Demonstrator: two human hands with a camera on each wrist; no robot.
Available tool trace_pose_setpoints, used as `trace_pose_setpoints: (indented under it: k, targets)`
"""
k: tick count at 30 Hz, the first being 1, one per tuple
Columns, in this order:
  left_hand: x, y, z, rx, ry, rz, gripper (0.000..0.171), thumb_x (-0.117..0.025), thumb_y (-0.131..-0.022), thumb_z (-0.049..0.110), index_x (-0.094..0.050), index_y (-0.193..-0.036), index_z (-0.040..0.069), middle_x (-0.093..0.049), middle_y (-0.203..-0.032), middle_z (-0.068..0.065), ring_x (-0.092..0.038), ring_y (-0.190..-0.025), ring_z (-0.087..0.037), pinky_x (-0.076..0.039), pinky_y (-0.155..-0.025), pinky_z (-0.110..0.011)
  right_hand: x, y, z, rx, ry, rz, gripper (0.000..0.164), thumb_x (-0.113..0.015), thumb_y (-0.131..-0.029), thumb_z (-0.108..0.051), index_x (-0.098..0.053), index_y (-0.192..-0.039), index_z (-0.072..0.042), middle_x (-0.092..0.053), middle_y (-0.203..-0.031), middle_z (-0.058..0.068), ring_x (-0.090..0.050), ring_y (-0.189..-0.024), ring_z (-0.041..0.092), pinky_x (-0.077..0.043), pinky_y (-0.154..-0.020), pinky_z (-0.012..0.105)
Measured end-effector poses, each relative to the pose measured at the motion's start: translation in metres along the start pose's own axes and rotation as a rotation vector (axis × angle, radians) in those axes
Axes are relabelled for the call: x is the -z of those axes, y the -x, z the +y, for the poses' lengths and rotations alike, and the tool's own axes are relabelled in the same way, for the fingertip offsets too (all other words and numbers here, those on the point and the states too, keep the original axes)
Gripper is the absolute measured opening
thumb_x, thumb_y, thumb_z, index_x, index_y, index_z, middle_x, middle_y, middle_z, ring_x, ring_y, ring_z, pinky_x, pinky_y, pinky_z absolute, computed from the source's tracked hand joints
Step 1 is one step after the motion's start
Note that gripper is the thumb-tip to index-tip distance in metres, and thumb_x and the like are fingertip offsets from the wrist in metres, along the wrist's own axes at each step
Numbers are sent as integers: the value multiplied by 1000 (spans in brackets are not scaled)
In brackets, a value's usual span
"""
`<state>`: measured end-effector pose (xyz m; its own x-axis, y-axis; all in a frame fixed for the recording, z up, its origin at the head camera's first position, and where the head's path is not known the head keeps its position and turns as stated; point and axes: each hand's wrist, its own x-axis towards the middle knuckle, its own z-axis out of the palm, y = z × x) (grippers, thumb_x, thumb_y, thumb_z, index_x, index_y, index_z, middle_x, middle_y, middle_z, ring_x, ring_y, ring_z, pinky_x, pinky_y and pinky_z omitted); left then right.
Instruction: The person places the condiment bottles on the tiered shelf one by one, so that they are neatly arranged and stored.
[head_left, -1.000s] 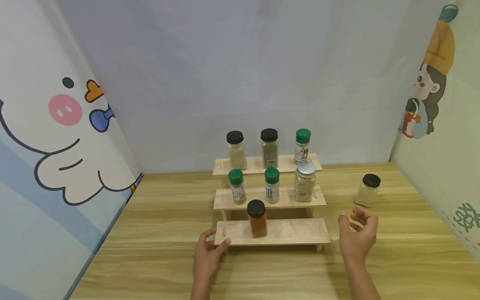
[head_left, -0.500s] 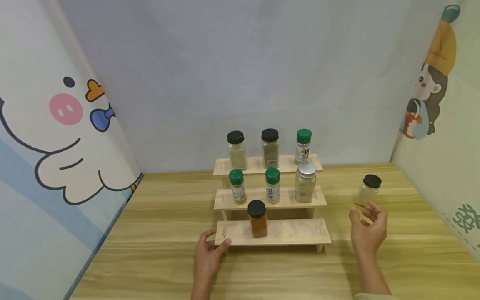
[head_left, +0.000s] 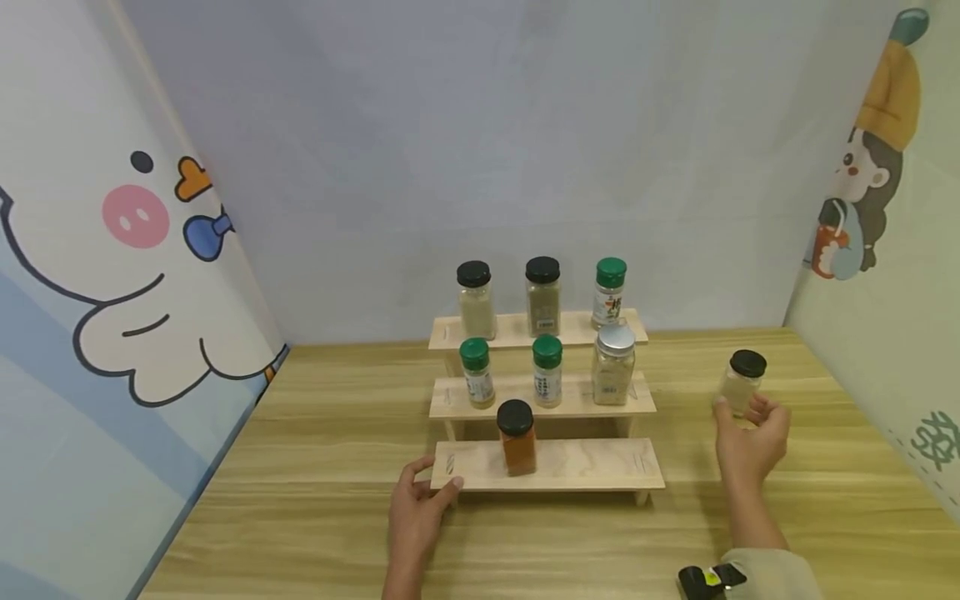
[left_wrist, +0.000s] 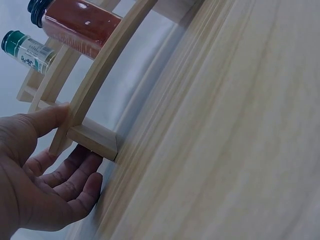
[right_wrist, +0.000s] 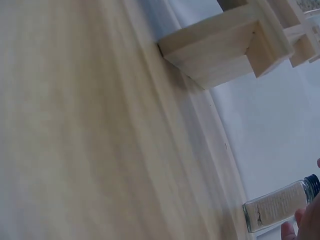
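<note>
My left hand (head_left: 415,508) holds the left end of the lowest step of a three-tier wooden spice rack (head_left: 592,467). In the left wrist view, the thumb lies on the step's edge and the fingers bend beside its leg. To the rack's right, a black-lidded glass spice jar (head_left: 741,385) of pale powder stands on the table. My right hand (head_left: 752,442) is right at this jar, thumb to its left and loosely bent fingers to its right, overlapping its lower part. The right wrist view shows the jar's pale side (right_wrist: 275,207) beside the fingertips.
A black-lidded jar of orange-red powder (head_left: 519,450) stands on the lowest step. Green-capped shakers (head_left: 547,383) and a silver-lidded jar (head_left: 613,375) occupy the middle step. Two black-lidded jars and a green-capped shaker (head_left: 608,300) line the top. A wall rises behind.
My right hand has moved right and forward, from in front of the pale-powder jar up to its sides. My left hand has stayed on the rack.
</note>
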<state>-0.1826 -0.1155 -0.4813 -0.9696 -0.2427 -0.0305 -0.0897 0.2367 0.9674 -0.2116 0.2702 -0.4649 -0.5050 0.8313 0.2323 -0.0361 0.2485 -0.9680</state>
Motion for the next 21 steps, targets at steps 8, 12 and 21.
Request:
trace_pose_setpoints:
  k: [8,12,21]
  targets:
    - [1,0,0,1,7,1,55,-78,-75,15,-54,-123,3,-62,-74,-9,-55,-58,-17,-40,-51,-28,-5,-22,4,-76,70,20,44,-67,-81,-20,-48,-119,-8,-41,-98,-12,-41,-89,8,-31,-79,25]
    - [2,0,1,-2,11,4,55,-78,-75,15,-54,-122,2,-62,-74,-9,-55,-58,-16,-41,-51,-28,-9,-29,7,-87,68,9,48,-67,-81,-20,-46,-121,-7,-38,-97,-10,-38,-85,5,-30,-76,23]
    - [4,3,4,6,21,-15,58,-78,-75,15,-52,-124,1,-62,-77,-11,-56,-61,-17,-41,-54,-29,-17,-41,14,-140,106,-58,65,-69,-80,-21,-35,-134,-6,-39,-114,2,-40,-103,19,-32,-85,32]
